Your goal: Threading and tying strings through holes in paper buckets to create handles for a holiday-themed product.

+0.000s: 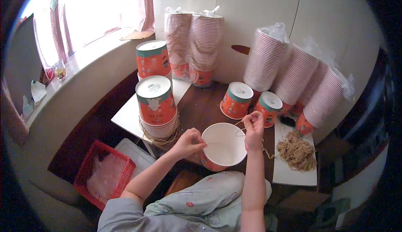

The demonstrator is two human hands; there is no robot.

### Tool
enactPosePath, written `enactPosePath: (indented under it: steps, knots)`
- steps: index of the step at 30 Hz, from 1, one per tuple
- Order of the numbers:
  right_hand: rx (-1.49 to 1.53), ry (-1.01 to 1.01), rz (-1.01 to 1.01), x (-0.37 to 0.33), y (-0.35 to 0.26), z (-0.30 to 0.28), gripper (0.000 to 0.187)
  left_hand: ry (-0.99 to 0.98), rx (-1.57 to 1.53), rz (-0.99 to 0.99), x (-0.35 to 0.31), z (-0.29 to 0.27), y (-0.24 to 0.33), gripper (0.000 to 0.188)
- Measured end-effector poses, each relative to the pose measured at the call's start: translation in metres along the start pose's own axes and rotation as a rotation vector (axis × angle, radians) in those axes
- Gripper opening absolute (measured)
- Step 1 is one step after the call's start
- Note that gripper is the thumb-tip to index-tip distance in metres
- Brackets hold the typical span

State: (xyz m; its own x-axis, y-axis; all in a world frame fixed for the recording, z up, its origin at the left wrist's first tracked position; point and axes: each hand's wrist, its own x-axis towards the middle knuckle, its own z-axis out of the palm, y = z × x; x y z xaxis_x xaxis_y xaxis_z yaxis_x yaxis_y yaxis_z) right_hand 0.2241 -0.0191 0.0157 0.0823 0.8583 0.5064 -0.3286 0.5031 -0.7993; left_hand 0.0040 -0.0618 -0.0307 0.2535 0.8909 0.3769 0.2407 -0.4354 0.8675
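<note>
While an open paper bucket (222,150) sits mouth-up beyond your knees (209,188), your left hand (188,143) narrowed at its rim, hold unclear, your right hand (253,130) pinching string (240,130), twine tangle (297,151) at right, upturned buckets (236,102) farther back on the worktop (201,106).

Bucket (223,147) orange outside, white inside; twine (296,151) tan; basket (127,171) red

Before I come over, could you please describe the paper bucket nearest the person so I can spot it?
Start at the brown table and follow it to the edge nearest the person's lap. There, between the left hand and the right hand, is the paper bucket, orange outside and white inside. It opens upward, whereas the two orange buckets behind it stand upside down.
</note>
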Motion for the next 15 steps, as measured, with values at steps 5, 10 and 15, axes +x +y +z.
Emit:
enactPosePath:
  steps: [5,10,15]
  knots:
    - [-0.019,0.044,-0.009,-0.002,-0.004,0.001,0.017,0.001,-0.059,-0.024,-0.005,0.002,-0.009,0.013]
    - [-1.244,-0.231,-0.311,-0.013,-0.017,0.014,0.014,0.013,-0.039,-0.097,-0.011,-0.001,-0.006,0.016]
    - [-0.919,-0.672,-0.347,-0.026,0.000,0.029,0.014,0.014,-0.139,-0.132,-0.013,0.001,0.001,0.016]
